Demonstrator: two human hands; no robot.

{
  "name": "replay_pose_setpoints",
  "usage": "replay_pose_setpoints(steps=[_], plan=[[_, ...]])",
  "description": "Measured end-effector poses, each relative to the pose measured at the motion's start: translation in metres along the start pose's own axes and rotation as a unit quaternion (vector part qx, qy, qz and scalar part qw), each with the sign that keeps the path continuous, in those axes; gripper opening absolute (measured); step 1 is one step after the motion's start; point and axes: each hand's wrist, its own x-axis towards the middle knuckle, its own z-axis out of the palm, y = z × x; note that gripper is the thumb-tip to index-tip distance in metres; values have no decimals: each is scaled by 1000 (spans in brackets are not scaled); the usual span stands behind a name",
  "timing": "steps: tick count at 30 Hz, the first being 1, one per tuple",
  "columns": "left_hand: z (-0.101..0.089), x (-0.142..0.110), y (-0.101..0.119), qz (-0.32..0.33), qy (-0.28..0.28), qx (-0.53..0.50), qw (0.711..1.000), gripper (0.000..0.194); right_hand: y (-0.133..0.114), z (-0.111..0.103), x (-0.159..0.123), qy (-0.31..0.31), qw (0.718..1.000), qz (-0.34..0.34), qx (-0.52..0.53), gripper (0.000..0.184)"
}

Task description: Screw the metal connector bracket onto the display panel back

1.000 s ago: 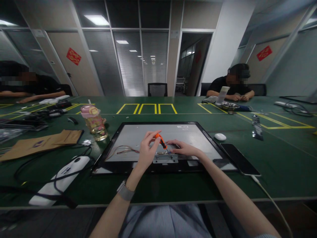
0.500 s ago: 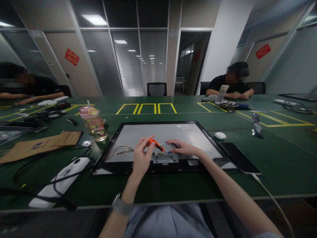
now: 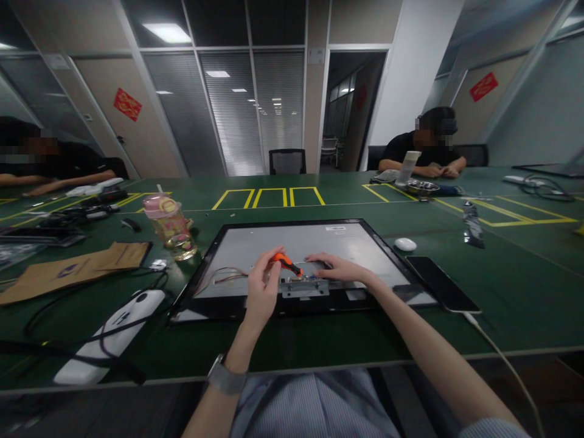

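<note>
An orange and black screwdriver [image 3: 288, 264] is held by its handle in my left hand [image 3: 263, 281], tilted with its tip pointing right. The tip is close to a metal bracket [image 3: 303, 289] on the back of a display panel [image 3: 292, 238]; whether it touches a screw I cannot tell. My right hand [image 3: 336, 268] rests over the panel just right of the tip, fingers bent around the edge of a part beside the bracket; its fingertips are partly hidden. Thin wires [image 3: 228, 272] lie on the panel's left side. The panel lies flat on the green table [image 3: 347, 353].
To the left are a pink-lidded bottle [image 3: 170, 226], a brown paper bag [image 3: 77, 267] and a white power strip [image 3: 109, 337] with black cables. On the right lie a phone [image 3: 442, 283] on a cable and a white earbud case [image 3: 405, 244]. Two people sit across the table.
My left hand has shifted a little to the left, and the screwdriver leans lower, from steep to more slanted. My right hand stays in nearly the same place.
</note>
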Motion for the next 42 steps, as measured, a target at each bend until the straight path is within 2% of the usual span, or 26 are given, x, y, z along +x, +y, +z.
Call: replay_pose_setpoints(steps=[4,9,16,24,30,34,38,42], plan=[[1,1,1,-2,-17,-27,999,28,-2,0,0,0,1000,6,2,57],[2,3,1,12,7,-2,1000,25,-2,0,-1,5,1000,-6,6,57],[4,1,1,-50,-10,-61,997,34,-3,4,-2,26,1000,-10,12,54],[3,3,0,-65,-17,-67,995,36,-6,9,-2,57,998,-9,11,47],[4,2,0,-80,-37,-136,987,40,-6,14,-2,76,997,1,1,45],[3,1,-3,-68,-11,-70,995,37,-4,17,-1,86,996,2,-8,44],[1,1,-2,-24,6,9,1000,30,-4,18,-1,93,995,-5,-17,44],[1,1,-1,-39,-35,-67,996,38,-5,18,-1,93,995,-5,-18,43]])
